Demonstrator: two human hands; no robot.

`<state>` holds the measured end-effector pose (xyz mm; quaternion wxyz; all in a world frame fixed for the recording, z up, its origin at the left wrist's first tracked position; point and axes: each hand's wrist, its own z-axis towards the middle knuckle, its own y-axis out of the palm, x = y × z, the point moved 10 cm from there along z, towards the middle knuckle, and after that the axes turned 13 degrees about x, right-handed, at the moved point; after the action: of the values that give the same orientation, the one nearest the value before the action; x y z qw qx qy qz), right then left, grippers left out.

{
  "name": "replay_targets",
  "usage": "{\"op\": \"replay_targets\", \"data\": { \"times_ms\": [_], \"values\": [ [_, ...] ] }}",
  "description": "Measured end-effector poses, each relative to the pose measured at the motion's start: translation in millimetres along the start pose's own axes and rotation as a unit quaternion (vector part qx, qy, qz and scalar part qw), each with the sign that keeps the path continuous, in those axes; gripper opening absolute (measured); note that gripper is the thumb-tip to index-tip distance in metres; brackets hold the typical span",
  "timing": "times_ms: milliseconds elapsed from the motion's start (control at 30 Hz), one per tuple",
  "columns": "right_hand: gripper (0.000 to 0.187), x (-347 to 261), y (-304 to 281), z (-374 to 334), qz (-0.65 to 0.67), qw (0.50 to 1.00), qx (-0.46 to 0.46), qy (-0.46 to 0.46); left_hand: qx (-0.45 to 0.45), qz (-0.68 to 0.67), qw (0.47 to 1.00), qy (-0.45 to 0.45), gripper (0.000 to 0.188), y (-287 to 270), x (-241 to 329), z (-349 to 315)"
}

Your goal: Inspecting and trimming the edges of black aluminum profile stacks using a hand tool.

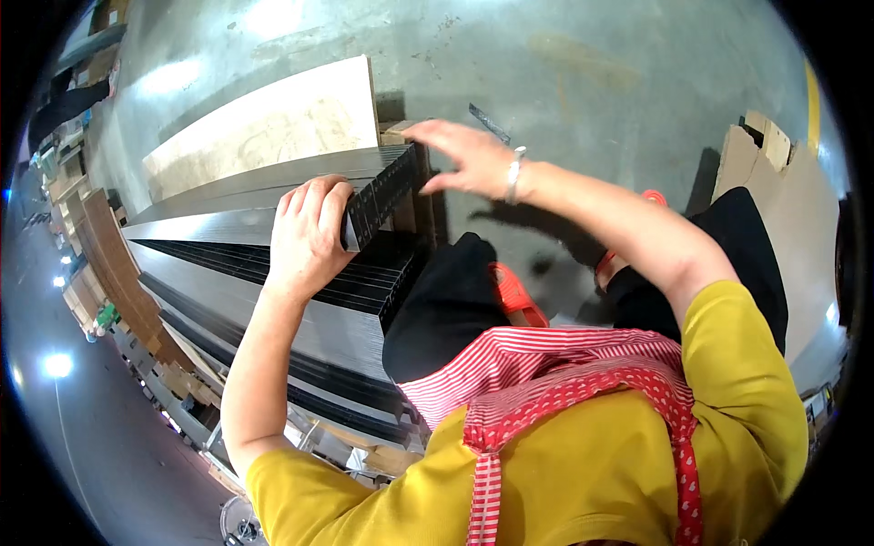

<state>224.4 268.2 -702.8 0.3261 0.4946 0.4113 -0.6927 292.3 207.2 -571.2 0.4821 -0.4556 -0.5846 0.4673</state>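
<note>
Glossy grey concrete flooring (pixel 583 64) stretches across the top of a cluttered workspace. At nine o'clock, flat brown boards (pixel 114 250) lean toward the curved rim; between ten and eleven, a pale, wood-toned sheet (pixel 273 123) shows mottled grain and a straight-cut end. Between nine and ten, an upper bundle (pixel 218 227) of long, thin strips, silvery-sided and black-ended, lies askew over a lower stack (pixel 341 337) at eight, a dark wedge opening between them. It could slide or fan apart, since the layers look slick and only one hand steadies them. At ten o'clock, the worker's left hand (pixel 314 227) clamps the bundle's near edge, fingers bent over the top, thumb hidden; a pinch looks possible if the wedge closes. Just past twelve, the right hand (pixel 469 159) hangs beyond the black end, apparently holding nothing, thumb and fingers apart. Near three, a bright red shoe (pixel 517 296) sits where a slipping strip might land; farther out stands stiff, matte tan cardboard (pixel 792 255), its top edge ragged.
</note>
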Motion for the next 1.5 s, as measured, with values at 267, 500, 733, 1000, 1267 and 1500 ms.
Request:
{"op": "replay_targets", "data": {
  "times_ms": [267, 500, 733, 1000, 1267, 1500],
  "values": [
    [0.072, -51.3, 26.2, 4.2, -0.010, 0.996, 0.075, -0.056, 0.002, -0.001, 1.000, 0.017, 0.060, 2.5, -1.3, 3.4],
    [0.066, -56.8, 22.1, 5.9, -0.021, 0.991, 0.105, -0.075, 0.003, -0.005, 0.999, 0.034, 0.060, 1.1, 0.3, 4.6],
    [0.070, -58.4, 23.5, 3.0, -0.015, 0.992, 0.111, -0.054, 0.012, -0.007, 0.999, 0.031, 0.062, 2.6, 0.0, 2.2],
    [0.079, -33.8, 20.1, -6.2, 0.034, 0.996, 0.067, 0.056, -0.029, 0.009, 0.999, 0.014, 0.066, -1.0, 1.9, 5.8],
    [0.083, -38.8, 11.8, -9.1, 0.014, 0.994, 0.104, 0.015, -0.064, -0.022, 0.997, 0.040, 0.073, -2.7, 8.6, 16.3],
    [0.068, -52.3, 24.3, 0.3, 0.004, 0.993, 0.110, -0.045, -0.070, -0.063, 0.995, 0.045, 0.067, 5.2, 3.8, 13.6]
  ]
}}
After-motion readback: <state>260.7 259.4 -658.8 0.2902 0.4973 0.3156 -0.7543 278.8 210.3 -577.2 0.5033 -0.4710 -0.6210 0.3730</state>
